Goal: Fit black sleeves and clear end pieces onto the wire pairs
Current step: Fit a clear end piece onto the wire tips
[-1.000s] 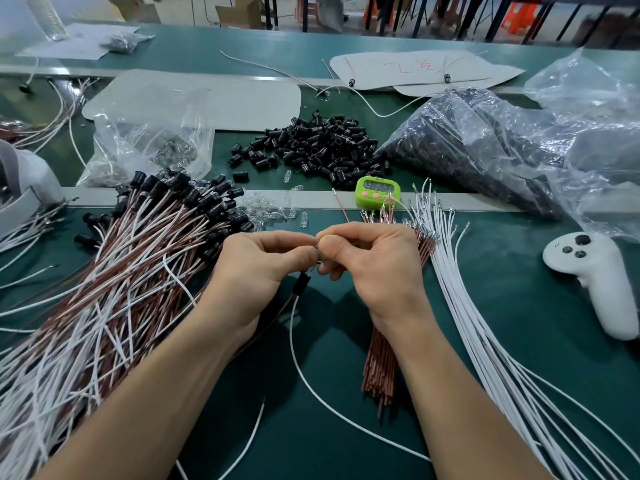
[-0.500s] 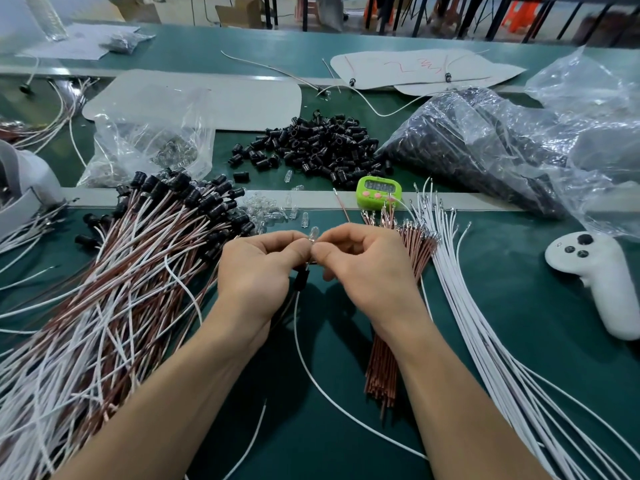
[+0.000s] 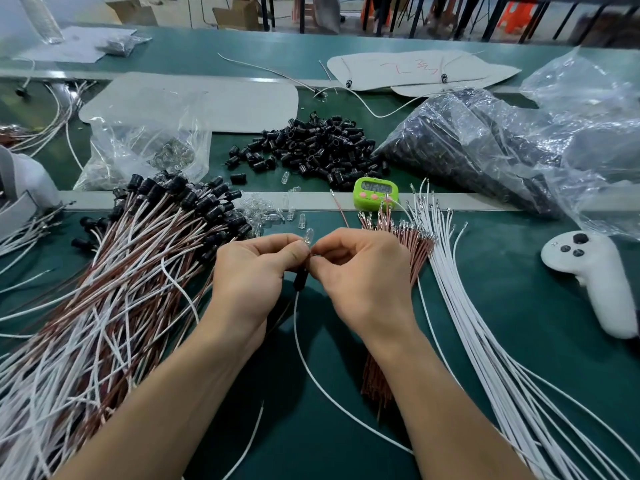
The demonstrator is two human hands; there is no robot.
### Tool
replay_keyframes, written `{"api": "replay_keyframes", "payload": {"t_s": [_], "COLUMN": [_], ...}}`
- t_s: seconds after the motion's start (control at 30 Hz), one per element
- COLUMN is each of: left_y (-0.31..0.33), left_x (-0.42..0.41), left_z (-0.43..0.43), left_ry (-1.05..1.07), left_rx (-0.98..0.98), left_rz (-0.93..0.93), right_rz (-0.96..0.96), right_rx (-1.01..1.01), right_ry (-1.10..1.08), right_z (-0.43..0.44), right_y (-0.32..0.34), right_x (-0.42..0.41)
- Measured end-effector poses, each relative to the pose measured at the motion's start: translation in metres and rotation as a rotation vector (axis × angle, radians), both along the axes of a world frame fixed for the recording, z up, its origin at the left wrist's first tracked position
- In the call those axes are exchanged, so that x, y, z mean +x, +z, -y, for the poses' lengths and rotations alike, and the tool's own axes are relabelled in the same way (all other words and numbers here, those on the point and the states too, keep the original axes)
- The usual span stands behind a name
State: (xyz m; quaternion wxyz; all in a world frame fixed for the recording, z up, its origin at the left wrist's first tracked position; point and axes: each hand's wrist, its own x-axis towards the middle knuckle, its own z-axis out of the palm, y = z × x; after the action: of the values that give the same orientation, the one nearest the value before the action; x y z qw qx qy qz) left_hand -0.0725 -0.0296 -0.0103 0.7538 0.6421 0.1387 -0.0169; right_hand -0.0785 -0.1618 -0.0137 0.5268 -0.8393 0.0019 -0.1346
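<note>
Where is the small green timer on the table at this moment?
In the head view, the green timer sits right of centre on the pale strip, just in front of the pile of black sleeves and beyond the right hand.

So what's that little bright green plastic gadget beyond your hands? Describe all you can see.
It is a small rounded bright green plastic timer: grey display on top, digits unreadable, pink round buttons below. It sits on the pale divider strip, near the pile of loose black sleeves, with the brown wires' metal tips overlapping its lower right corner.
</note>
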Motion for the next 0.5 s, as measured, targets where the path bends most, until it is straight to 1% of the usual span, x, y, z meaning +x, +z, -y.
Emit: {"api": "replay_keyframes", "payload": {"t_s": [0.07, 0.17, 0.23, 0.37, 0.5], "left_y": [0.002, 0.003, 0.003, 0.005, 0.006], "left_x": [0.0, 0.0, 0.0, -0.001, -0.001], "left_z": [0.0, -0.001, 0.0, -0.001, -0.003], "left_ry": [-0.013, -0.035, -0.036, -0.041, -0.059], "left_rx": [0.009, 0.015, 0.016, 0.035, 0.037], "left_rz": [0.0, 0.0, 0.001, 0.023, 0.033], "right_rz": [-0.01, -0.085, -0.119, -0.172, -0.182], "right_rx": [0.065, 0.243, 0.318, 0.394, 0.424], "right_ry": [0.015, 0.042, 0.061, 0.175, 0.208], "right_z": [0.001, 0.007, 0.011, 0.014, 0.016], "right_y": [0.001, 0.003, 0.004, 0.006, 0.006], "right_x": [0.001, 0.004, 0.006, 0.006, 0.008]}}
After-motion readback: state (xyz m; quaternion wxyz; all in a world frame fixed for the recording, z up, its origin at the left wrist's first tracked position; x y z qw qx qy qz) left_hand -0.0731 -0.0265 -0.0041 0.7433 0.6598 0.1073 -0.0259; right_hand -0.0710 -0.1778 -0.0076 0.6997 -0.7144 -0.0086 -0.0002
